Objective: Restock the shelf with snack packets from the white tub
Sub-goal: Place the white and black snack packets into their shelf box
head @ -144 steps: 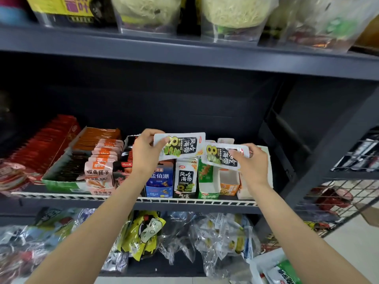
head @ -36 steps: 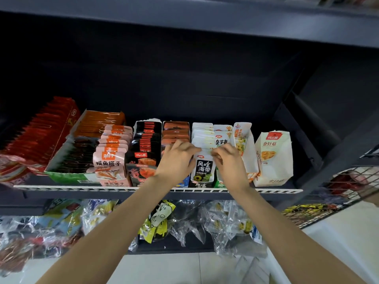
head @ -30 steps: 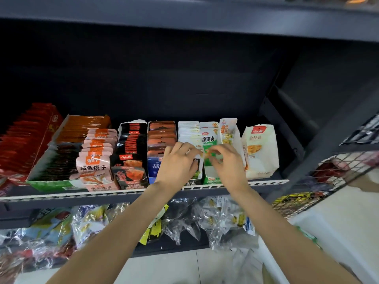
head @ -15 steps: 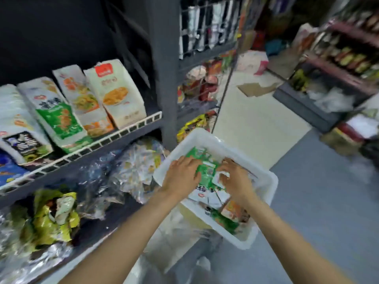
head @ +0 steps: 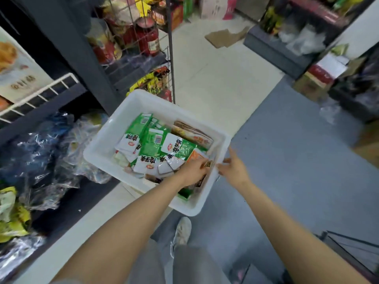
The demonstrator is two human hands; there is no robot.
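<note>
1. Head view: the white tub (head: 106, 140) sits mid-frame, green packets (head: 152, 140) heaped inside.
2. The left hand (head: 193, 171) pinches a packet by the tub's right wall; the right hand (head: 233, 168) hovers, fingers spread, empty.
3. Best lift a matching handful squarely.
4. The packets' long axes mostly run toward upper right.

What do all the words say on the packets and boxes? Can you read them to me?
No word here reads for sure.
Green packets in the white tub: big dark Chinese characters on white panels, too blurred and tilted to read.
Barcode on one green packet: digits too small.
Pale box on the shelf: dark print, blurred.
Red jar: label unreadable.
</note>
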